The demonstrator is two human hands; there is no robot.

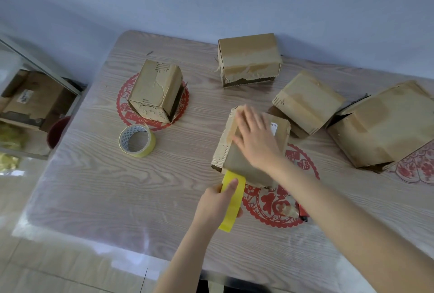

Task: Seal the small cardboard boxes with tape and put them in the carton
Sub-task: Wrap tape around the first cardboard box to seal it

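While the left hand [217, 202] grips the yellow adhesive-tape roll [232, 214] at its 6 o'clock edge, the small brown cardboard box [237, 163] sits central on the surface [94, 198] | right hand [257, 143]: fingers [246, 116] flat, pressing its top | risk: tape may skew or wrinkle if the pull drifts.

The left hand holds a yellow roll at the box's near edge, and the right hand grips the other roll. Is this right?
Not quite. In the head view the right hand lies flat on the box; the other roll lies untouched on the table. The left hand does hold a yellow roll at the box's near edge.
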